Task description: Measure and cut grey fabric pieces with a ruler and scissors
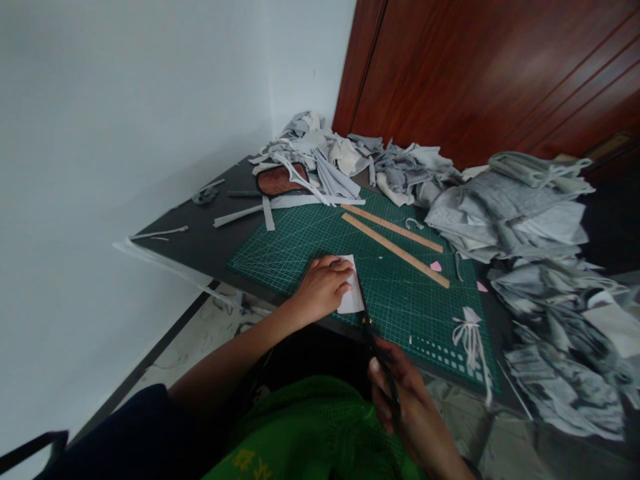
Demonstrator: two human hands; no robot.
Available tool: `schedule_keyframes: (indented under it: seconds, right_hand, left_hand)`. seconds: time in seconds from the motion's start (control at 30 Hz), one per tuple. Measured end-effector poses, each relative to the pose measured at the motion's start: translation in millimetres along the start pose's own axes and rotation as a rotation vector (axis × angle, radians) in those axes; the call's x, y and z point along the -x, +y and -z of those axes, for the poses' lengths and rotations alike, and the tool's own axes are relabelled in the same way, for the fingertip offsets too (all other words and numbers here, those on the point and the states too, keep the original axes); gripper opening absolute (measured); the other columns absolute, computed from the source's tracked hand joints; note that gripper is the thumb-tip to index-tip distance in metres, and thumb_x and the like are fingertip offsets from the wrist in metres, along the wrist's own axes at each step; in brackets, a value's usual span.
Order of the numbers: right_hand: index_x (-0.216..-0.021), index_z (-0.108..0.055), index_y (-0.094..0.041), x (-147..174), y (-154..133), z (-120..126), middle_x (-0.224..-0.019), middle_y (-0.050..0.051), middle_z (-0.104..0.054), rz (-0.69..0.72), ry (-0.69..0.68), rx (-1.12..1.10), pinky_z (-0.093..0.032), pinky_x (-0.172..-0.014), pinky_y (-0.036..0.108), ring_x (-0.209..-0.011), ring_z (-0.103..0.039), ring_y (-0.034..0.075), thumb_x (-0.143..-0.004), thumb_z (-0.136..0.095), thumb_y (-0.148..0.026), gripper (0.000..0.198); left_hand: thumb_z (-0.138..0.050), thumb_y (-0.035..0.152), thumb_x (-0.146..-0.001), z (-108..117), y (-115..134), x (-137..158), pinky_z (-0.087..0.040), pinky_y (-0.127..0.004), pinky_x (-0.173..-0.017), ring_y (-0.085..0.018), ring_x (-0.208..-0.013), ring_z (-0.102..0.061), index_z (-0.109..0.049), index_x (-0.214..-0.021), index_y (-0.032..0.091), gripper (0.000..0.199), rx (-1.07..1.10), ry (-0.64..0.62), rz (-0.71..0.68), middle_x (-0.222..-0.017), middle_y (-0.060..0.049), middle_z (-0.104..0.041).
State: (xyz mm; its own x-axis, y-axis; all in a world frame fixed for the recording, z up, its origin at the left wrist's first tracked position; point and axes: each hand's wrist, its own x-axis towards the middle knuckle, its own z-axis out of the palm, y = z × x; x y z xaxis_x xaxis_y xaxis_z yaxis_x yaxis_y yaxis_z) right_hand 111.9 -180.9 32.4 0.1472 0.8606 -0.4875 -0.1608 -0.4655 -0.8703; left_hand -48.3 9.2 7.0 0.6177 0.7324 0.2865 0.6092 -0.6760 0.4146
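A small pale piece, paper or thin cloth [353, 297], lies on the green cutting mat [295, 240] near its front edge. My left hand [324, 288] rests over its left side with bent fingers, holding it down. Black scissors [371, 332] are gripped in my right hand [400, 393], just beyond the table's front edge. Their blades point away from me and run along the right edge of the pale piece. Whether the blades are parted or closed is hard to make out.
Two wooden rulers [400, 252] lie across the mat, with pink scraps [436, 266] nearby. A bundle of white strings [470, 337] sits at the mat's right. Grey cloth heaps [510, 200] line the back and right, and a brown oval pad [281, 181] lies at back left.
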Motion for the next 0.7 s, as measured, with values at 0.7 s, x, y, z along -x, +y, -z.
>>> schedule_keyframes:
  seconds: [0.7]
  right_hand:
    - [-0.124, -0.057, -0.024, -5, -9, 0, -0.067, -0.010, -0.052, -0.028, -0.024, -0.047, -0.028, -0.033, 0.015, -0.041, -0.038, 0.005, -0.079, -0.083, -0.063, 0.065]
  left_hand:
    - [-0.061, 0.022, -0.099, -1, -1, 0, -0.041, -0.047, -0.107, -0.029, -0.135, -0.051, -0.068, -0.119, 0.024, 0.021, 0.032, 0.008, 0.005, -0.139, -0.002, -0.067]
